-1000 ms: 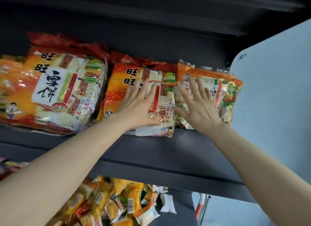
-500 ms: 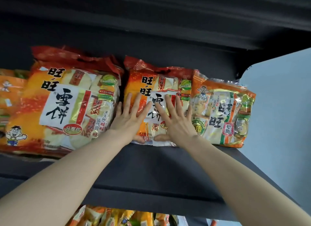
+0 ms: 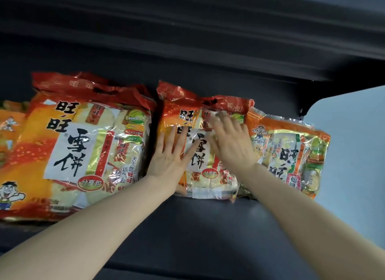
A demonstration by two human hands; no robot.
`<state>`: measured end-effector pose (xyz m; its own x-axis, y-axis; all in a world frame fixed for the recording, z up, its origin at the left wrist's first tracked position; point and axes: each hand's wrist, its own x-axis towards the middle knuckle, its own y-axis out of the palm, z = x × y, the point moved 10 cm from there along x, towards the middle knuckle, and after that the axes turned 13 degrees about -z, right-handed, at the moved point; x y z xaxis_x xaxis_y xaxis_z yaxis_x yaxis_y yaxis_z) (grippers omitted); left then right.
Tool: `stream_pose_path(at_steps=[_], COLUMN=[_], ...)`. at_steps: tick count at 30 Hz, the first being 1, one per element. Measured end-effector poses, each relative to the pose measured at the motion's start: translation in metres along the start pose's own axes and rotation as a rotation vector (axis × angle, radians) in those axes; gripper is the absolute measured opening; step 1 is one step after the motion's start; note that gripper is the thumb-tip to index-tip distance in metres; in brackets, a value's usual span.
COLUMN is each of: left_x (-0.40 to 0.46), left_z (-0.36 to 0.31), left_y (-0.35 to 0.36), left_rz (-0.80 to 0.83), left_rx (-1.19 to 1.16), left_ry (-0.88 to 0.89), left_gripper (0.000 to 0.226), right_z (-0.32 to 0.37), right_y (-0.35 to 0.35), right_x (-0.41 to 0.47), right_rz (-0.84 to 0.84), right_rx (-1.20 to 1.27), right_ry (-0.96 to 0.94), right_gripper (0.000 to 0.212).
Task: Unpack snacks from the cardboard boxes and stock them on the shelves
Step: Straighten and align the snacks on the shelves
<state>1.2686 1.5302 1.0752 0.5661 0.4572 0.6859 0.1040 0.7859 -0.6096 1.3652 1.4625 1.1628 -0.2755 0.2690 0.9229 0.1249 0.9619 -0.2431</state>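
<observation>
- Crinkly, glossy plastic: the middle snack bag (image 3: 200, 154) lies flat on the dark matte shelf (image 3: 208, 227).
- Left of it I see a bigger orange-red bag (image 3: 83, 146); right of it, overlapping, an orange-green bag (image 3: 291, 154).
- My left hand (image 3: 168, 156) presses flat on the middle bag, grip spread wide.
- My right hand (image 3: 231, 144), blurred, fingers splayed, has slid further up that bag than half a second ago.
</observation>
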Motion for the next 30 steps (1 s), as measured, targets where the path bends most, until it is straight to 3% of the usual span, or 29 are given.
stream_pose_path(at_steps=[2, 6, 10, 17, 22, 25, 26, 28, 30], left_x=[0.016, 0.072, 0.121, 0.163, 0.154, 0.115, 0.099, 0.067, 0.038], left_z=[0.008, 0.053, 0.085, 0.117, 0.118, 0.082, 0.057, 0.001, -0.041], left_y=[-0.019, -0.063, -0.062, -0.049, -0.056, -0.086, -0.089, -0.072, -0.042], left_rz=[-0.063, -0.268, -0.224, -0.234, -0.297, -0.526, -0.522, -0.342, -0.132], left_rx=[-0.077, -0.163, -0.218, -0.258, -0.187, -0.258, -0.291, -0.27, -0.212], left_ry=[0.021, -0.063, -0.067, -0.242, -0.322, -0.167, -0.064, 0.087, 0.09], left_gripper=[0.137, 0.102, 0.058, 0.024, 0.033, 0.065, 0.078, 0.107, 0.13], right_z=[-0.029, -0.076, -0.097, -0.106, -0.096, -0.088, -0.09, -0.104, -0.12], right_y=[-0.002, 0.022, 0.049, 0.057, 0.052, 0.017, 0.009, 0.008, 0.012], right_x=[0.041, 0.084, 0.086, 0.085, 0.079, 0.041, 0.02, -0.023, -0.062], right_rz=[-0.011, 0.149, 0.231, 0.073, -0.009, -0.171, -0.179, -0.077, 0.042], right_rx=[0.004, -0.09, -0.067, 0.034, 0.038, -0.01, -0.06, -0.134, -0.174], right_ry=[0.131, 0.314, 0.407, 0.397, 0.363, 0.229, 0.215, 0.281, 0.387], right_gripper=[0.041, 0.061, 0.031, 0.029, 0.028, 0.037, 0.041, 0.052, 0.06])
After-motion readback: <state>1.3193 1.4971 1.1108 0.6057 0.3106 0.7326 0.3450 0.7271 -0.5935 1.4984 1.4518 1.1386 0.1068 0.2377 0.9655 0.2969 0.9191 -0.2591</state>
